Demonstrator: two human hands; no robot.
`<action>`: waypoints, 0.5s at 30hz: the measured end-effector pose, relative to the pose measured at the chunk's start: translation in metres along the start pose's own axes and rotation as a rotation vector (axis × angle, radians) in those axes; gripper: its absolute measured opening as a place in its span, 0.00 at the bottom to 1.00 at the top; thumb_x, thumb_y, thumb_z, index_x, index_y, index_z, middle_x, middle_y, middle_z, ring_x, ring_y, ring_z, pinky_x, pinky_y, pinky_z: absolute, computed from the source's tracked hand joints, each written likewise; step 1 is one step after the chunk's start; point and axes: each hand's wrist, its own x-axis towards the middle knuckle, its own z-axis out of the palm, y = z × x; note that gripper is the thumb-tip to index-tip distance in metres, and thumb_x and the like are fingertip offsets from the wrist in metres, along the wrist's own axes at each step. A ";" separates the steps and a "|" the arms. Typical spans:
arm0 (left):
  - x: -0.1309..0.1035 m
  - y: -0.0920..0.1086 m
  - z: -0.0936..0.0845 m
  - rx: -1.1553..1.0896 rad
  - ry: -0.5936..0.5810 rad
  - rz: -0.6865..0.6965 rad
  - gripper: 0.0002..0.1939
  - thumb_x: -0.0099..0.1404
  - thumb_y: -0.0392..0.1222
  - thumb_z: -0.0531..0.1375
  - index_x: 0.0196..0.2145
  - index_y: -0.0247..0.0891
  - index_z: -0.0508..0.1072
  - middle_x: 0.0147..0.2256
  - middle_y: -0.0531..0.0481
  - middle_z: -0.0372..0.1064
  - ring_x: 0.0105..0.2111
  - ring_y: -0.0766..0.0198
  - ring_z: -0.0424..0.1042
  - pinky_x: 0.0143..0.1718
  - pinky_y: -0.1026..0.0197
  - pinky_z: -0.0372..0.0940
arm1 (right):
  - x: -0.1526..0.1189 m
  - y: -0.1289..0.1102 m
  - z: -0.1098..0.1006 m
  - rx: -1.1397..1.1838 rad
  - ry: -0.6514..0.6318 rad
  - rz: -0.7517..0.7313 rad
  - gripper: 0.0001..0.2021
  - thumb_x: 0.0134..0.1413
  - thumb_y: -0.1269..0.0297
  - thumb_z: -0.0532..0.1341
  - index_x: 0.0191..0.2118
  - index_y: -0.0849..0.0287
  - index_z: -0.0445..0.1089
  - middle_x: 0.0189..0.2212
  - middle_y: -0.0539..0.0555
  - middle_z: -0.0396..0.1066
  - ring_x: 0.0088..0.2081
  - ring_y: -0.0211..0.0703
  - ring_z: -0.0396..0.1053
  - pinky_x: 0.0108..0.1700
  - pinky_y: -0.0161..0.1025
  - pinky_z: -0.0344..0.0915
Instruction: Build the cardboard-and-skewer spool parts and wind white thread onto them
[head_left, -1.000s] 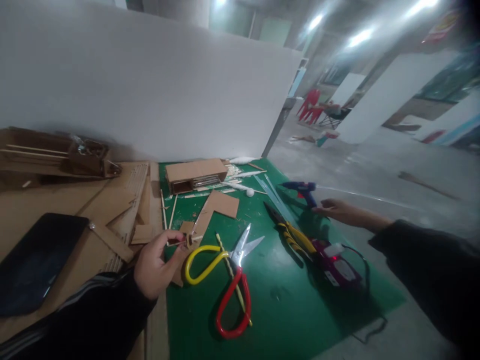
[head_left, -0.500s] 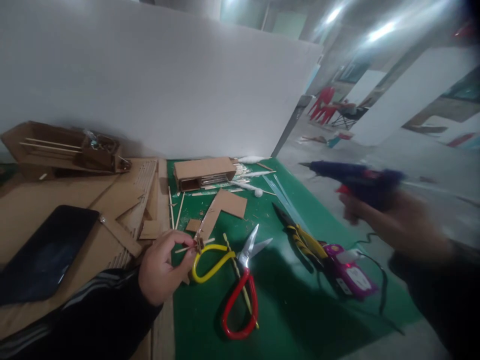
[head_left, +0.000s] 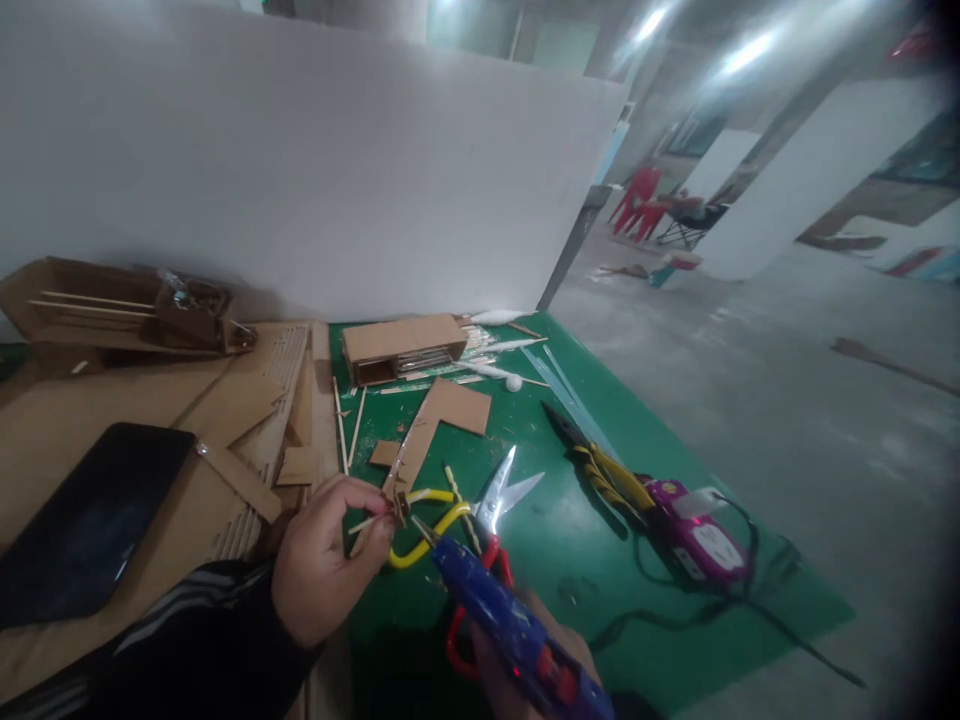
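In my left hand (head_left: pixel 334 555), thumb and fingers pinch a thin wooden stick (head_left: pixel 361 525) with a small brown piece (head_left: pixel 400 508) at its right end. My right hand (head_left: pixel 517 660) is wrapped around a blue glue gun (head_left: pixel 495 610), partly hidden behind it. The gun's metal nozzle points up and left, close to the small brown piece; whether they touch I cannot tell. Beneath the gun lie scissors (head_left: pixel 493 500) with one yellow and one red handle, blades spread. An L-shaped cardboard piece (head_left: pixel 442 410) rests just beyond my left hand.
Yellow-and-black pliers (head_left: pixel 600 475) and a purple power strip (head_left: pixel 701 530) with a trailing black cable lie right on the green tabletop (head_left: pixel 570 570). A dark tablet (head_left: pixel 97 520) sits on cardboard sheets at left. Behind are a cardboard box (head_left: pixel 405 345), glue sticks (head_left: pixel 570 390) and a white panel (head_left: pixel 300 170).
My right hand has brought the glue gun from the far right down and left, its nozzle now near the small brown piece. My left hand keeps its pinch on the stick.
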 end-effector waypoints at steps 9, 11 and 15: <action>0.002 -0.003 0.000 -0.021 -0.008 0.012 0.06 0.62 0.32 0.58 0.35 0.42 0.68 0.33 0.53 0.69 0.35 0.64 0.70 0.37 0.61 0.64 | 0.011 -0.007 0.016 0.049 0.093 0.039 0.10 0.58 0.59 0.54 0.33 0.56 0.70 0.19 0.49 0.72 0.19 0.39 0.71 0.24 0.30 0.65; 0.002 -0.004 -0.001 -0.029 -0.009 0.007 0.06 0.62 0.32 0.58 0.35 0.42 0.68 0.33 0.53 0.69 0.35 0.64 0.70 0.37 0.61 0.64 | 0.011 -0.007 0.016 0.058 0.092 0.038 0.09 0.58 0.60 0.54 0.33 0.56 0.70 0.19 0.49 0.72 0.19 0.39 0.70 0.24 0.30 0.65; 0.001 -0.004 -0.001 -0.018 0.005 0.022 0.06 0.63 0.32 0.59 0.35 0.42 0.68 0.34 0.54 0.69 0.36 0.64 0.70 0.38 0.62 0.64 | 0.011 -0.005 0.016 0.052 0.077 0.018 0.07 0.56 0.61 0.56 0.34 0.56 0.70 0.18 0.47 0.70 0.17 0.38 0.68 0.22 0.30 0.64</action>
